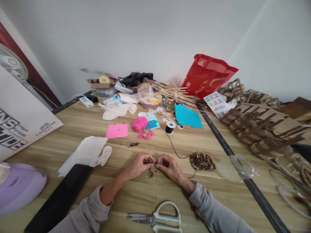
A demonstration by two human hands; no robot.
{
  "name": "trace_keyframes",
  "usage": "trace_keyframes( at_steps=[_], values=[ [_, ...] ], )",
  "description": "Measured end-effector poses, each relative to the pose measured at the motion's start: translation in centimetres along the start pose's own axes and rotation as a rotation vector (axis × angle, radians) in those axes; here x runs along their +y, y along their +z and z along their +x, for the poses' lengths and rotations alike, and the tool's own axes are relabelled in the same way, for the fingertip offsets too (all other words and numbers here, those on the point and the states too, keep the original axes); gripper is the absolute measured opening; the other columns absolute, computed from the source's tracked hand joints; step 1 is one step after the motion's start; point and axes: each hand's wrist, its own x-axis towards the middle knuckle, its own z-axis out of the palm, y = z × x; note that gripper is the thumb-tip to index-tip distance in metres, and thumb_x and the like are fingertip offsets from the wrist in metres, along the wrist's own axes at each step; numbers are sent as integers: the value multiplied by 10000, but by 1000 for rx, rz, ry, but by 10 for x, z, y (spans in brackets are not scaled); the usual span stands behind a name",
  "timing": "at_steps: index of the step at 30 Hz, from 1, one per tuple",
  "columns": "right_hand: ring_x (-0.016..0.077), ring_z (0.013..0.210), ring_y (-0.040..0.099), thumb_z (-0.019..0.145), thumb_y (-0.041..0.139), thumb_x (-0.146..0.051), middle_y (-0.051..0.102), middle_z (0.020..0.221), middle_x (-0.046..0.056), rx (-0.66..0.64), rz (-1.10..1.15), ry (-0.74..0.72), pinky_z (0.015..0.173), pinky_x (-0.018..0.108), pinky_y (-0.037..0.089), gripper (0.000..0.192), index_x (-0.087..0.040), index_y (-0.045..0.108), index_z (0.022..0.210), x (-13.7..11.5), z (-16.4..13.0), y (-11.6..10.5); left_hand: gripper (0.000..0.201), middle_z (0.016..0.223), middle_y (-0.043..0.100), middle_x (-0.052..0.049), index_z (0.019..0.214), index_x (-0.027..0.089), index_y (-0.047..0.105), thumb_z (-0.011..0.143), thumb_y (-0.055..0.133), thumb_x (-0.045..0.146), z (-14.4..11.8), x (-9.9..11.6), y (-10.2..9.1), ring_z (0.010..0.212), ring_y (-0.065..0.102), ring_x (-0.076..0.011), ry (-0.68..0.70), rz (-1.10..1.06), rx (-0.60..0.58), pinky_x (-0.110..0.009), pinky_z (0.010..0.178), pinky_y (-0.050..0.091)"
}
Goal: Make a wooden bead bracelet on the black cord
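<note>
Two grips, left hand (140, 165) and right hand (171, 168), clamped on beads (154, 163); best kept low over bench (141, 197) against drops.

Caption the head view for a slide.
Left hand and right hand pinch tiny beads near a bead cluster, between spool and scissors.

Soft, muted light from outside the frame spreads evenly across the wooden surface (136, 197), casting faint shadows and a pale sheen. The grey wall (121, 38) reads dim. Wide-angle distortion stretches the white bag (24, 106) and woven baskets (264, 142) near the edges; tiny beads (151, 173) appear slightly soft.
</note>
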Motion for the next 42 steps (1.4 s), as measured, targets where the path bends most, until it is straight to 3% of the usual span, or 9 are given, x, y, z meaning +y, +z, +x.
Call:
trace_keyframes(
  at_steps=[23, 42],
  values=[
    [99, 581, 444, 789, 600, -266, 518, 636, -21, -13, -20, 11, 536, 208, 339, 121, -147, 585, 769, 0, -1, 0, 147, 737, 682, -65, 806, 117, 732, 697, 647, 167, -2, 9, -1, 697, 596, -158, -36, 15, 25, -251, 658, 472],
    [98, 577, 446, 782, 623, -299, 516, 632, -21, -2, -12, 28, 531, 207, 342, 170, -152, 557, 728, -3, -1, -1, 115, 689, 652, -39, 725, 111, 657, 683, 682, 216, 1, 9, -2, 645, 579, -141, -92, -151, 26, -245, 622, 435]
  ],
)
